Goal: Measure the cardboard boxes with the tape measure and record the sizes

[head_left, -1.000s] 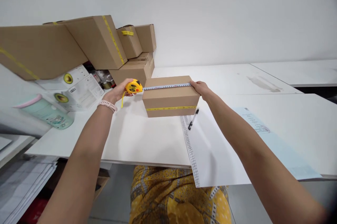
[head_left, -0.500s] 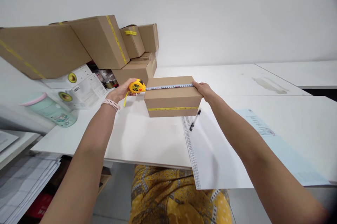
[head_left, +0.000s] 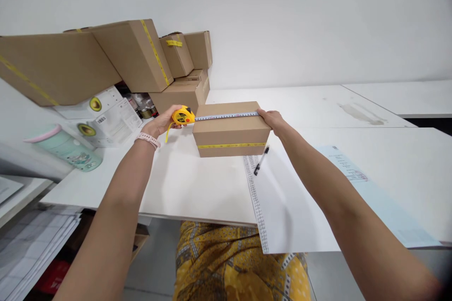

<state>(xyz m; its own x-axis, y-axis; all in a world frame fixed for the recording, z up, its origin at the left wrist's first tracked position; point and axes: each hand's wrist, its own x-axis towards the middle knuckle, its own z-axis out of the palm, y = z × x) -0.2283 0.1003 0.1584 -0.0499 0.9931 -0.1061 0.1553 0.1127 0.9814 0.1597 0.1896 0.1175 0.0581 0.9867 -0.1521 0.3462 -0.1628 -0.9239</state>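
Observation:
A brown cardboard box (head_left: 231,138) with a yellow tape strip along its front side sits on the white table. My left hand (head_left: 165,120) is closed around a yellow tape measure (head_left: 183,115) beside the box's left edge. Its extended blade (head_left: 226,116) lies straight across the box top, and a yellow strap dangles below the case. At the box's right edge, my right hand (head_left: 271,119) pinches the blade's far end, with thumb on top and the other fingers partly hidden behind the box side.
Cardboard boxes (head_left: 130,56) are stacked at the back left, above white avocado-print cartons (head_left: 106,119). A mint tumbler (head_left: 63,148) stands nearby. Right of the box lie a spiral notebook (head_left: 289,211), a pen (head_left: 261,161) and a light blue sheet (head_left: 374,197).
Hardly anything differs. The view has shifted very slightly, while both hands, the tape measure and the box keep their places relative to each other.

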